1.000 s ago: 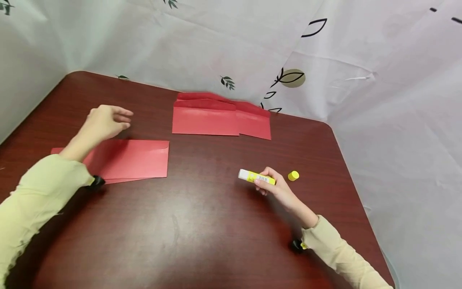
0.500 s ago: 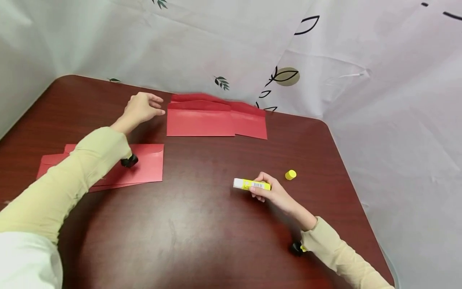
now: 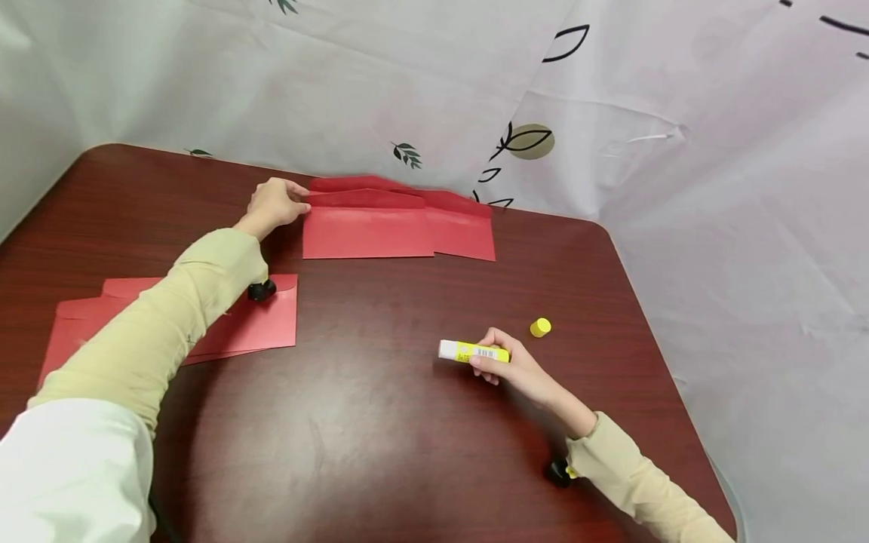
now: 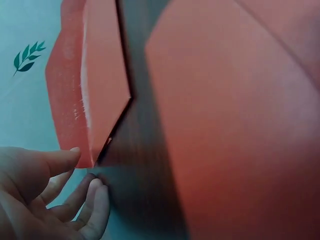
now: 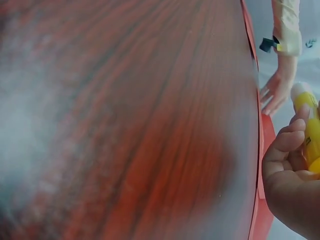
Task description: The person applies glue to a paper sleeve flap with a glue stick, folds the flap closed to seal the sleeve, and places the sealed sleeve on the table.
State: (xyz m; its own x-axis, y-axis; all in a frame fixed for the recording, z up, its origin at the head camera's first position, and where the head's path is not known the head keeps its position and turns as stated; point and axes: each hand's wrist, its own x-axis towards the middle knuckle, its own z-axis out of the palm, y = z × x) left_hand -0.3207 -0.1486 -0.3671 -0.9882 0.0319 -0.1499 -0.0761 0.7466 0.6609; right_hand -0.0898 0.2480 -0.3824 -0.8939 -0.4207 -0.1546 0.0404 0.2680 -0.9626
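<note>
My left hand (image 3: 273, 202) is at the left edge of the open-flapped red envelope (image 3: 366, 232) at the back of the table. In the left wrist view, the thumb touches the corner of its flap (image 4: 70, 100), with the other fingertips just below the corner and a gap between them. A whitish streak runs along the fold. My right hand (image 3: 509, 368) grips a yellow glue stick (image 3: 465, 352), its white end pointing left above the table. Its yellow cap (image 3: 540, 327) stands on the table to the right.
More red envelopes (image 3: 465, 234) overlap behind and right of the front one, flaps up. Another group of red envelopes (image 3: 254, 324) lies at left under my left forearm. A patterned white curtain (image 3: 326, 98) hangs along the table's (image 3: 380, 422) back edge.
My left hand has moved right and away from me, from above the left envelopes to the back envelopes' left edge. The right hand keeps the glue stick nearly still.
</note>
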